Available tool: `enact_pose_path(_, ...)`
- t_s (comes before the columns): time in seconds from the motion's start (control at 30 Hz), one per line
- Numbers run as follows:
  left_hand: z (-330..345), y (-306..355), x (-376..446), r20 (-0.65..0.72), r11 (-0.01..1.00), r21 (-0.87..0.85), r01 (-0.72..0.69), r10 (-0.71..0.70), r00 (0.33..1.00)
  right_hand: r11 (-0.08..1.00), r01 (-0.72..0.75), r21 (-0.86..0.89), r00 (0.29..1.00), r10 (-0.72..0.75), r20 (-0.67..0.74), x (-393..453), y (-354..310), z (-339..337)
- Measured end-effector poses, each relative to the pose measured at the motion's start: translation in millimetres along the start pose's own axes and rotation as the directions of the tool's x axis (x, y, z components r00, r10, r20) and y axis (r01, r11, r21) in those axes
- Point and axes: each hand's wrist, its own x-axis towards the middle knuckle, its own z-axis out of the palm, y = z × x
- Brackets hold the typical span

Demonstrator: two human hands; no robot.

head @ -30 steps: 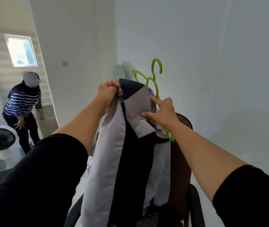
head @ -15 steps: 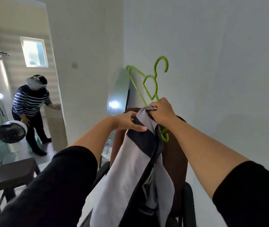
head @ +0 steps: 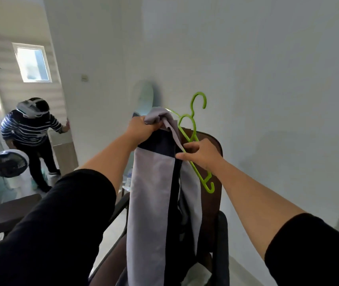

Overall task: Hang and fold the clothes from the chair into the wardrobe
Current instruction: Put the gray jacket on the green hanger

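A light grey garment with a dark navy panel (head: 152,182) hangs in front of the person, above a brown padded chair with black armrests (head: 212,203), its upper end bunched and its length trailing down to the chair seat. The left hand (head: 141,129) grips that bunched top in a closed fist, fingers curled tight around the grey fabric. Threaded through the garment's top is a bright green plastic hanger (head: 195,129), tilted steeply — 1 shoulder runs up under the grey cloth by the left fist, the other slants down to a small end hook beside the chair back, and the top hook points upward against the white wall (head: 267,79). The right hand (head: 200,153) pinches the lower green arm of the hanger where it meets the garment's edge, thumb and fingers curled round it. Both forearms are bare below black sleeves (head: 61,223). To the left, through an opening, a second person in a striped top (head: 28,129) bends near a round black-and-white fan (head: 9,164), under a small bright window (head: 33,64); a dark low stool (head: 9,211) stands nearer.
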Motion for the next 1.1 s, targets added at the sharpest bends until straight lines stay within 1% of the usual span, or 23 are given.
enact_pose_path(0.07, -6, 7, -4, -0.021, 0.999, -0.046, 0.016, -0.017, 1.000, 1.000, -0.007, -0.012, 1.000, 0.007, 0.011, -7, 6, 6)
enact_pose_path(0.17, -15, 14, -11, -0.006, 0.996, -0.086, 0.031, -0.031, 0.999, 1.000, 0.012, -0.009, 1.000, -0.012, 0.011, -15, 5, 14)
enact_pose_path(0.27, -25, 15, -15, 0.020, 0.994, -0.111, 0.023, -0.021, 1.000, 0.998, 0.030, -0.048, 0.998, -0.032, -0.045, -18, -4, 18)
enact_pose_path(0.33, -35, 11, -14, 0.005, 0.996, -0.083, 0.021, -0.021, 1.000, 0.995, 0.044, -0.092, 0.995, -0.052, -0.081, -18, -13, 18)
enact_pose_path(0.37, -42, 7, -14, -0.014, 0.999, -0.037, 0.021, -0.022, 1.000, 0.993, 0.053, -0.103, 0.992, -0.064, -0.104, -18, -18, 17)
enact_pose_path(0.4, -50, 1, -13, -0.032, 0.999, 0.044, 0.019, -0.018, 0.999, 0.991, 0.060, -0.120, 0.990, -0.075, -0.118, -17, -24, 14)
enact_pose_path(0.43, -58, -5, -12, -0.042, 0.987, 0.161, 0.020, -0.013, 0.999, 0.989, 0.064, -0.133, 0.989, -0.081, -0.127, -14, -28, 12)
enact_pose_path(0.47, -66, -13, -11, -0.029, 0.954, 0.300, 0.015, -0.007, 1.000, 0.986, 0.061, -0.156, 0.987, -0.083, -0.140, -12, -35, 10)
enact_pose_path(0.53, -78, -27, -12, 0.040, 0.834, 0.552, -0.018, -0.006, 0.999, 0.981, 0.050, -0.186, 0.985, -0.079, -0.153, -3, -49, 6)
enact_pose_path(0.57, -82, -34, -12, 0.075, 0.776, 0.629, -0.032, -0.020, 0.997, 0.980, 0.061, -0.188, 0.983, -0.091, -0.160, 2, -58, 6)
enact_pose_path(0.6, -85, -42, -12, 0.107, 0.740, 0.671, -0.043, -0.039, 0.994, 0.977, 0.079, -0.196, 0.979, -0.112, -0.167, 7, -67, 7)
enact_pose_path(0.63, -86, -50, -13, 0.140, 0.727, 0.684, -0.057, -0.054, 0.989, 0.974, 0.094, -0.208, 0.975, -0.132, -0.178, 11, -77, 8)
enact_pose_path(0.73, -83, -63, -20, 0.268, 0.789, 0.599, -0.134, -0.039, 0.963, 0.958, 0.157, -0.241, 0.961, -0.204, -0.187, 18, -110, 14)
enact_pose_path(0.8, -76, -66, -25, 0.324, 0.828, 0.528, -0.188, 0.008, 0.946, 0.944, 0.195, -0.267, 0.953, -0.246, -0.174, 21, -130, 20)
enact_pose_path(0.83, -73, -66, -28, 0.334, 0.844, 0.486, -0.226, 0.060, 0.941, 0.939, 0.207, -0.276, 0.951, -0.259, -0.167, 22, -137, 25)
enact_pose_path(0.87, -69, -64, -30, 0.316, 0.859, 0.439, -0.263, 0.127, 0.940, 0.935, 0.214, -0.282, 0.949, -0.267, -0.166, 23, -142, 28)
enact_pose_path(0.93, -65, -58, -34, 0.210, 0.893, 0.318, -0.318, 0.260, 0.942, 0.930, 0.218, -0.297, 0.946, -0.276, -0.169, 25, -149, 33)
enact_pose_path(0.97, -65, -56, -35, 0.155, 0.903, 0.263, -0.341, 0.309, 0.938, 0.931, 0.215, -0.294, 0.947, -0.273, -0.171, 25, -152, 36)
enact_pose_path(1.0, -67, -53, -36, 0.132, 0.899, 0.236, -0.368, 0.346, 0.929, 0.935, 0.211, -0.285, 0.948, -0.267, -0.174, 24, -153, 38)
enact_pose_path(1.03, -70, -51, -36, 0.140, 0.882, 0.240, -0.405, 0.381, 0.914, 0.938, 0.209, -0.276, 0.949, -0.262, -0.175, 24, -154, 39)
enact_pose_path(1.1, -75, -50, -36, 0.215, 0.816, 0.332, -0.474, 0.424, 0.880, 0.942, 0.197, -0.270, 0.954, -0.248, -0.170, 23, -154, 42)
